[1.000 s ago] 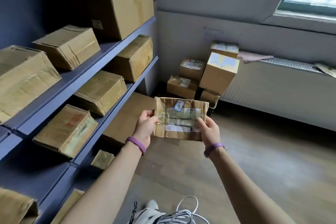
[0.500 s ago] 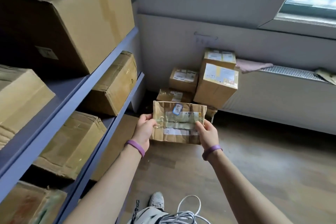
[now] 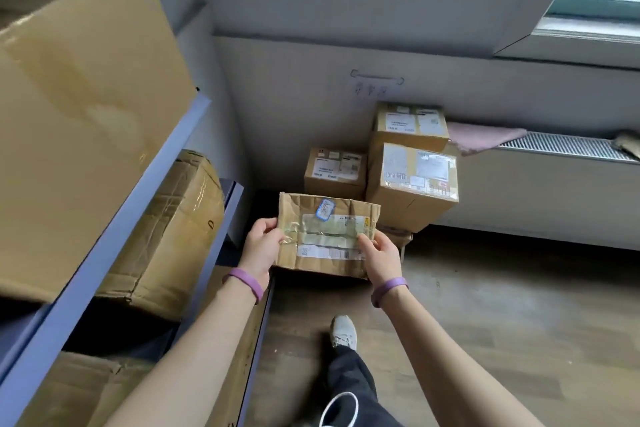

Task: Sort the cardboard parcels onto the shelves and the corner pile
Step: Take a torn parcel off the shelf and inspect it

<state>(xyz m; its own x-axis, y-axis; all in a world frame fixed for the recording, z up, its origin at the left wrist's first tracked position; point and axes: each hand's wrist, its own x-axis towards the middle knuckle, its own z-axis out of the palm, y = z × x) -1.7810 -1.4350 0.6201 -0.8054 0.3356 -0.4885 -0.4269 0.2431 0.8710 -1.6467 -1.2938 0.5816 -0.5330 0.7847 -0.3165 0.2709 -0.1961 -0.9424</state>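
Note:
I hold a flat, crumpled cardboard parcel [image 3: 325, 236] with taped labels and a blue sticker in front of me, above the floor. My left hand [image 3: 261, 243] grips its left edge, thumb on top. My right hand [image 3: 379, 256] grips its lower right edge. Behind it, in the room's corner, stands the pile of labelled parcels [image 3: 412, 180], several boxes stacked against the wall. The blue-grey shelves [image 3: 145, 184] on the left carry a large box [image 3: 79, 107] on the upper board and a dented one [image 3: 173, 236] below.
A low radiator cover [image 3: 540, 191] runs along the right wall with a pink cloth [image 3: 485, 137] on its top. A flat carton [image 3: 249, 340] leans by the shelf's foot. My shoe [image 3: 343, 331] and leg stand on the wooden floor, which stretches to the right.
I have walked closer to the corner: the pile and the shelf boxes loom larger. The parcel stays gripped in both hands, now nearer the pile.

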